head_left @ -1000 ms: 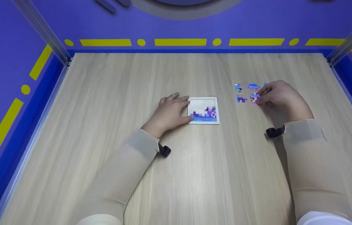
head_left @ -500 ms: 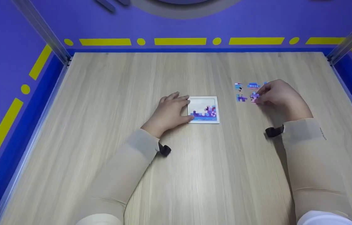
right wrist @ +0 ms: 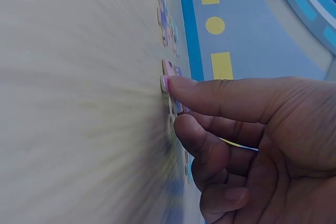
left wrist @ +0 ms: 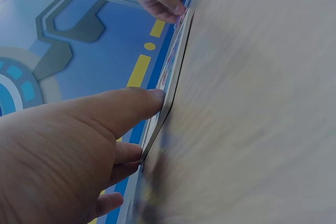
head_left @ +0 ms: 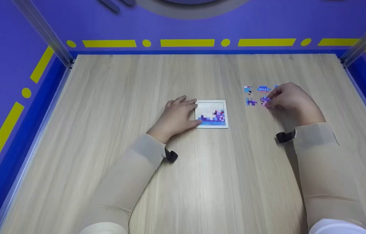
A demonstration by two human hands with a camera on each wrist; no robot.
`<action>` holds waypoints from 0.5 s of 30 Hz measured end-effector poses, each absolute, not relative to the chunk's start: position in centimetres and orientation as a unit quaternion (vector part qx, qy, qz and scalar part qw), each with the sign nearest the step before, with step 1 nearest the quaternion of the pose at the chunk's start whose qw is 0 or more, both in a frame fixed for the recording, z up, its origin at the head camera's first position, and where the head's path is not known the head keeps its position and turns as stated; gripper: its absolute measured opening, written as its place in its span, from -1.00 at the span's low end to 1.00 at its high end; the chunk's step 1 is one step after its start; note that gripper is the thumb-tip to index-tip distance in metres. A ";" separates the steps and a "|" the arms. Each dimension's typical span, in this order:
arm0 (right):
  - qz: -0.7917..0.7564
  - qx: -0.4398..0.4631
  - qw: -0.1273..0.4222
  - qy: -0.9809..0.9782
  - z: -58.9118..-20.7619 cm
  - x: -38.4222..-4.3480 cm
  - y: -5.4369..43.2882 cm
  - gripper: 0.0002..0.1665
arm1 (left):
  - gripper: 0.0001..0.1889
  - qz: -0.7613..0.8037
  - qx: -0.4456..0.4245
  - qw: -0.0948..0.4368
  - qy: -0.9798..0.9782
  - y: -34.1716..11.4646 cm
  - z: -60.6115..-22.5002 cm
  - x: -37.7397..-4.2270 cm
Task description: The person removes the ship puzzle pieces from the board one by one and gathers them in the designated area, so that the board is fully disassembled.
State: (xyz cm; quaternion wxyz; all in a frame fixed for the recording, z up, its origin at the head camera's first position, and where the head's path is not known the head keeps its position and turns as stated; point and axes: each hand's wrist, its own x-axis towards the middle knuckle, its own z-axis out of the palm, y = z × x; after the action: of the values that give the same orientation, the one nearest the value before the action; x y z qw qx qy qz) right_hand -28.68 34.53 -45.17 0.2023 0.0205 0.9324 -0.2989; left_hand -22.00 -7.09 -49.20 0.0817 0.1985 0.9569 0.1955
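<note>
Puzzle tray [head_left: 206, 109] partly filled with pieces [head_left: 220, 117]
The left hand [head_left: 177, 119], spread wide, touches its edge; the right hand [head_left: 291, 100] pinches a pink piece [head_left: 264, 101] outside.

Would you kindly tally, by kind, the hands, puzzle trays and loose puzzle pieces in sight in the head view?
Hands: 2 (left hand, right hand)
Puzzle tray: 1
Loose puzzle pieces: 5 in sight, one partly behind the right hand, which may hide more
Total: 8 in sight
</note>
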 end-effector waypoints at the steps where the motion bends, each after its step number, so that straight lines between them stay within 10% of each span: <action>1: -0.296 0.018 0.200 0.934 -45.2 -28.7 34.6 -0.57 | -0.23 0.197 0.199 0.081 0.957 -7.1 -49.2 -22.0; 15: -0.258 -0.007 0.187 0.948 -45.0 -28.8 34.4 -0.53 | -0.23 0.199 0.199 0.082 0.956 -7.1 -49.1 -22.0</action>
State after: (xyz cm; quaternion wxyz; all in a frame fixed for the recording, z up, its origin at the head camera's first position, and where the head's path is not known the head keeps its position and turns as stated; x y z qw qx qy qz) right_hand -28.81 34.44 -45.05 0.1875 -0.0068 0.9477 -0.2582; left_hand -22.00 -7.10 -49.12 0.0819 0.1987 0.9562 0.1987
